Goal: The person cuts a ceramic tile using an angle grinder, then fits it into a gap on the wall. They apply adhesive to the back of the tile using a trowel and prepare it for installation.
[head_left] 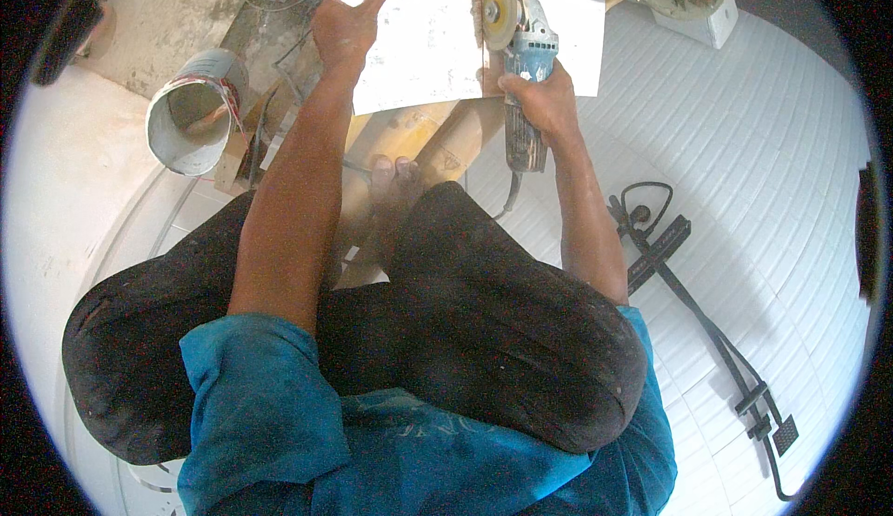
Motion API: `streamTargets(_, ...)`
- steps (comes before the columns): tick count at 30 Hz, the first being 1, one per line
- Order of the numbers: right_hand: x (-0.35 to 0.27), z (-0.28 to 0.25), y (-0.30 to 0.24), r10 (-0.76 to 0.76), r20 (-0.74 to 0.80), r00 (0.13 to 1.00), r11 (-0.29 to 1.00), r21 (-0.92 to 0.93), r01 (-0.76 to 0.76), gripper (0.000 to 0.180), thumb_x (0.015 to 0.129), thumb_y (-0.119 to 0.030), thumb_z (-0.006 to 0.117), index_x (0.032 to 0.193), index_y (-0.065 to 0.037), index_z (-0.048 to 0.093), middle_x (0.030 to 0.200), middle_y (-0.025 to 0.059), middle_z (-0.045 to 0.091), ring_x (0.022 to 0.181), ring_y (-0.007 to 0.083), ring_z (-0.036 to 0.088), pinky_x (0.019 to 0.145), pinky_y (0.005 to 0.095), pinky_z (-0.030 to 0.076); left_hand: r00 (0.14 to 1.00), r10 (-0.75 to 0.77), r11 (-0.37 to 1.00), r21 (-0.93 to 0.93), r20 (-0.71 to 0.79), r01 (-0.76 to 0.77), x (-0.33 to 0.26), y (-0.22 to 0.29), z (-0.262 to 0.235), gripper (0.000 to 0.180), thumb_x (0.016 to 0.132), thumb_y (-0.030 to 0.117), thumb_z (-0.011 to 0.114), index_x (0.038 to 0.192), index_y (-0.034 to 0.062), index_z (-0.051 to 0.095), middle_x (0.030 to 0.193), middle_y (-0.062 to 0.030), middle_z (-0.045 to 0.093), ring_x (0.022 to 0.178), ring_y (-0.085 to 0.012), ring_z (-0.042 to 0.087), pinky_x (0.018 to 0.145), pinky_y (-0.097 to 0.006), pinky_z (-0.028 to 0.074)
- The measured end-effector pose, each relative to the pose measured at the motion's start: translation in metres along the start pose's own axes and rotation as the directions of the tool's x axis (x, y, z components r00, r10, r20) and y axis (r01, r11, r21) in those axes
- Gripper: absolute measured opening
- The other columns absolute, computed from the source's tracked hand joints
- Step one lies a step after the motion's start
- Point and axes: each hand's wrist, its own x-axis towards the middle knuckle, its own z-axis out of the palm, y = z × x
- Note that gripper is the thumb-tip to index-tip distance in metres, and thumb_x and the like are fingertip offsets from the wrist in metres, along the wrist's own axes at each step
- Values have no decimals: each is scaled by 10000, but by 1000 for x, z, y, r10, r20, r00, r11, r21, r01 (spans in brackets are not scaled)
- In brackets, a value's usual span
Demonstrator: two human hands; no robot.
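Observation:
A white tile lies at the top middle, with a dark line running across it and brown dust along that line. My left hand grips its left edge, thumb stretched over the face and the other fingers mostly hidden. In my right hand is a blue and black angle grinder, held round its body. The grinder's pale yellowish disc stands at the dark line; whether it touches the tile I cannot tell. A cord leaves the grinder's rear end.
A white bucket lies tilted at the left. Under the tile are yellowish boards or tubes, close to my bare foot. A black shower set is on the white ribbed tiled wall at right. A dirty round container is at the upper right.

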Motion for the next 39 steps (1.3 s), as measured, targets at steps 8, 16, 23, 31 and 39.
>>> streamTargets(8,19,3,4,-50,-47,998,999,5,50,523,718,-216,737,1157,31,597,1029,178,671,894,265,663,816,409,528,990,122,992,-22,-65,-124,1,-4,3,781,735,668,741,970,-75,682,845,-211,713,779,-304,725,736,-412,564)
streamTargets(16,28,4,9,-17,-27,999,1000,-9,17,538,721,-218,746,1173,30,593,1049,186,670,926,269,671,832,410,537,991,116,993,-7,-68,-117,-1,0,1,747,735,661,750,952,-52,701,831,-193,723,770,-294,727,744,-410,558)
streamTargets(23,21,3,2,3,-19,1000,1000,-13,-3,527,714,-205,749,1164,27,599,1052,184,672,932,278,669,844,414,526,993,101,994,-21,-66,-103,1,-3,3,741,729,649,765,945,-57,697,841,-202,722,769,-299,725,741,-412,559)
streamTargets(31,34,2,-2,-45,-49,998,999,-12,45,509,718,-214,743,1144,26,603,1018,181,680,910,277,673,824,413,529,994,93,995,-23,-60,-94,0,-2,2,736,723,651,765,930,-52,700,833,-194,721,762,-295,720,745,-413,554)
streamTargets(39,40,3,3,-61,-50,997,997,-58,58,506,713,-234,752,1122,30,614,987,171,681,868,275,672,779,404,537,991,120,993,0,-67,-120,1,-5,3,748,715,661,768,948,-47,700,840,-184,723,769,-298,718,745,-408,552)
